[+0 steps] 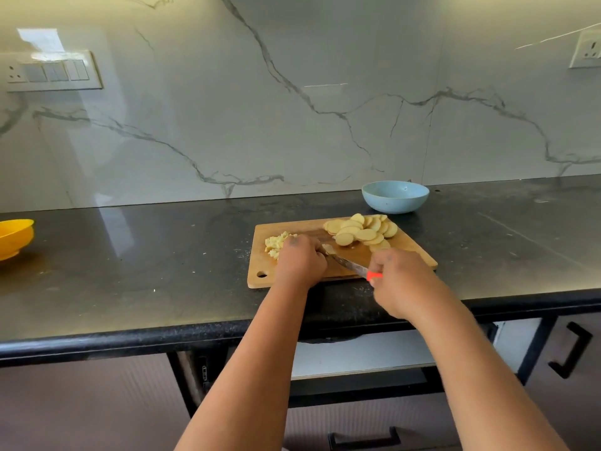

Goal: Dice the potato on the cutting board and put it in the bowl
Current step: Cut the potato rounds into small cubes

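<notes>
A wooden cutting board (409, 247) lies on the black counter. Round potato slices (361, 231) are piled at its far right, and a small heap of diced potato (274, 244) sits at its far left. My left hand (300, 260) rests fingers-down on the board, pressing a potato slice (328, 248) that mostly hides under it. My right hand (396, 281) grips a knife (348, 264) with an orange handle, its blade angled toward the left hand. A light blue bowl (395, 196) stands just behind the board and looks empty.
A yellow bowl (14, 237) sits at the far left of the counter (162, 255). The marble wall carries a switch panel (52, 71) on the left and a socket (587, 50) on the right. Cabinet drawers with black handles (569, 353) are below the counter edge.
</notes>
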`<state>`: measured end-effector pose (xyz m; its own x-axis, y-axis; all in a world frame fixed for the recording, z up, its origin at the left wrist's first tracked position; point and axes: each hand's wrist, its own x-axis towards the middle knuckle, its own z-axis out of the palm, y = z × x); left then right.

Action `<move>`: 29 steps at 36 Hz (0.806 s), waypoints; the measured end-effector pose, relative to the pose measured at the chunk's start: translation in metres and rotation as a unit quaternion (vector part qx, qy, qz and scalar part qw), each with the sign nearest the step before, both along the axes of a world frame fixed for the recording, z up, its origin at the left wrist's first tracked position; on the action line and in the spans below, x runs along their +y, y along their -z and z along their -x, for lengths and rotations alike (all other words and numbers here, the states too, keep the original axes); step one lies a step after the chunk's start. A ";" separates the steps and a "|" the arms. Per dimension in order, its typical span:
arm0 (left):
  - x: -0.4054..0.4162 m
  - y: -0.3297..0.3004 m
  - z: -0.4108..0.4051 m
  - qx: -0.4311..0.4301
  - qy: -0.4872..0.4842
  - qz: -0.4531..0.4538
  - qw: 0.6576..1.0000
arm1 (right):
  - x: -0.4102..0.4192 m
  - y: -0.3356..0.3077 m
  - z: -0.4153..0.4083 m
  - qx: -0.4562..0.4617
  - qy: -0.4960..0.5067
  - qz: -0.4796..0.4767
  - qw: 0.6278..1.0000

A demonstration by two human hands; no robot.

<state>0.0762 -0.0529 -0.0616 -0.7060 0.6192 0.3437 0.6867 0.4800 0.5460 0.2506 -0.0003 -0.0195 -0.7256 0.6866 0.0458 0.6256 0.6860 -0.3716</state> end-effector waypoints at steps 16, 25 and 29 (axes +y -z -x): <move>-0.002 0.002 0.001 0.024 0.021 0.010 0.999 | 0.050 0.022 0.056 0.405 -0.019 0.185 0.895; 0.012 -0.014 -0.002 0.053 0.015 0.071 0.996 | 0.058 0.043 0.070 0.405 0.004 0.079 0.911; 0.023 -0.021 -0.003 0.048 0.015 0.114 0.992 | 0.060 0.043 0.068 0.406 -0.002 0.093 0.909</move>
